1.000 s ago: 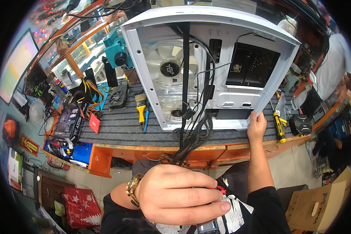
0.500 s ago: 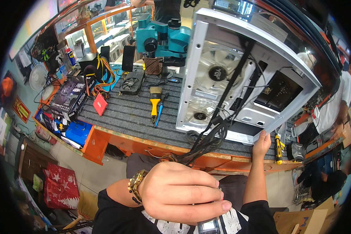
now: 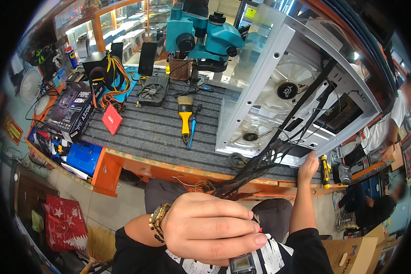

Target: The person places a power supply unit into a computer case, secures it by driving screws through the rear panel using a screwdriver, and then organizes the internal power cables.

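A white computer case [image 3: 266, 68] stands tilted at the right of the bench, its open side showing two clear fans and a bundle of black cables [image 3: 260, 169] hanging over the front edge. My right hand [image 3: 308, 169] grips its lower near corner, fingers partly hidden behind it. In front of my chest, my left hand [image 3: 210, 226] is closed, fingers pressed together, a beaded bracelet on the wrist. What it holds, if anything, is hidden; a bit of red shows at the fingertips. Just below it is a small black device with a screen [image 3: 243, 263].
On the grey ridged mat [image 3: 146, 137] lie a yellow brush [image 3: 185, 119], a blue tool [image 3: 192, 131], a graphics card [image 3: 153, 92] and a red square piece [image 3: 112, 119]. A teal microscope [image 3: 205, 39] stands behind. A motherboard box [image 3: 71, 109] is left; a yellow-black screwdriver [image 3: 324, 172] lies right.
The computer case has swung to the right and its top leans further that way, with my right hand still on its corner. My left hand stays almost where it was. The view has shifted slightly.
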Available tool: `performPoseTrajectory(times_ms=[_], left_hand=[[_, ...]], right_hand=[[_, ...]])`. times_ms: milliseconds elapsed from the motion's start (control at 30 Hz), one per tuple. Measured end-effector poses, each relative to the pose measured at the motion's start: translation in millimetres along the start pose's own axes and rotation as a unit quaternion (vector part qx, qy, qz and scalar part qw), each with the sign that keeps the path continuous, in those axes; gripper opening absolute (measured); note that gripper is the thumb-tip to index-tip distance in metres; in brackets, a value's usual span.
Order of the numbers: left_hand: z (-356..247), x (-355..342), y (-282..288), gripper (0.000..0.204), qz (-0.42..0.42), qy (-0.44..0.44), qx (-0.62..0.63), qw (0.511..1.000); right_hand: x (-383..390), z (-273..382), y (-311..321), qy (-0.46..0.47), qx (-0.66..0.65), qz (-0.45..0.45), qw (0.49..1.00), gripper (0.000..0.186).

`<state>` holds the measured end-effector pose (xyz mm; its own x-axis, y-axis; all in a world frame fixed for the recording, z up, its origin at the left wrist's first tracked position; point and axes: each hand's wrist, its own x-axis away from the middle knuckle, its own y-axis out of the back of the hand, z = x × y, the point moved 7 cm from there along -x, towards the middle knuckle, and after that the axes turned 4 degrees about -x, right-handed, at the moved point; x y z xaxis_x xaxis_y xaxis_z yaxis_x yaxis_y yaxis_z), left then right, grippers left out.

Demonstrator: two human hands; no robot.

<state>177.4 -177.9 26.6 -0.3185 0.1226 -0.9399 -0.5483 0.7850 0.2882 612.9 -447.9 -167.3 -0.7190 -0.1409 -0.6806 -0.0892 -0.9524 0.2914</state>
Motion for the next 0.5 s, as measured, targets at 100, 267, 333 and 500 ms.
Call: performPoseTrajectory(times_ms=[100,267,333,500], left_hand=[[4.2,7.4,6.1,0.022,-0.016,0.003,0.005,1.0],[9.1,13.0,13.5,0.023,-0.028,0.009,0.009,1.0],[10.1,14.6,14.7,0.023,-0.031,0.008,0.01,0.999],[11.0,16.9,16.3,0.023,-0.037,0.014,0.01,0.999]], right_hand=[[-0.2,2.8,-1.1,-0.007,0.011,0.007,1.0,0.053],[-0.7,6.4,-0.2,-0.004,0.041,-0.013,0.999,0.055],[-1.2,10.8,-3.1,0.011,0.043,-0.024,0.999,0.058],[-3.0,7.3,-1.8,0.021,0.045,-0.032,0.998,0.062]])
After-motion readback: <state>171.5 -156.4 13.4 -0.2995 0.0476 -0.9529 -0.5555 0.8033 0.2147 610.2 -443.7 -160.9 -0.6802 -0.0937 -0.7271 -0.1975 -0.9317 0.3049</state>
